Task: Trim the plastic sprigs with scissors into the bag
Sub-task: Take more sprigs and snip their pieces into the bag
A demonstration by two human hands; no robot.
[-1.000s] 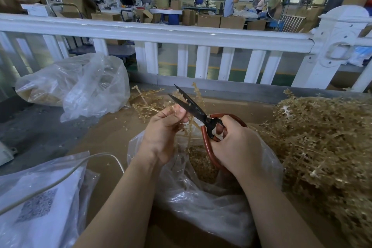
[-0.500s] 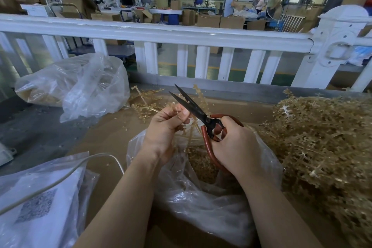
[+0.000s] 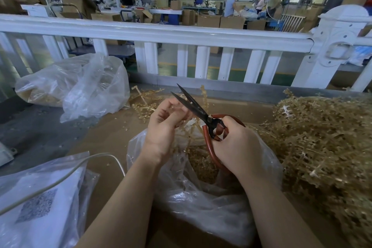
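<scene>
Your left hand (image 3: 163,127) pinches a sprig (image 3: 186,133) between curled fingertips, just above the open mouth of the bag (image 3: 201,193). The sprig's tan stems hang below that hand, over the trimmings already lying inside the bag.

Your right hand (image 3: 235,145) grips the scissors (image 3: 201,110) by the red loop handles, fingers curled through and around them. The dark blades stand apart, pointing up and to the left, and cross directly beside your left fingertips. The pictures do not show whether a stem lies between the blades.

The bag sits on the bench (image 3: 112,139) between your forearms, its clear plastic crumpled around your right wrist.

To your right, a large pile of sprigs (image 3: 326,147) rests on the bench, touching the bag's edge. A few loose sprigs (image 3: 145,100) lie beyond your left hand, near the white fence (image 3: 181,36). A second clear bag (image 3: 80,84) lies at the far left, well apart from your hands. A white cable (image 3: 66,175) crosses a flat packet (image 3: 40,203) at the near left.
</scene>
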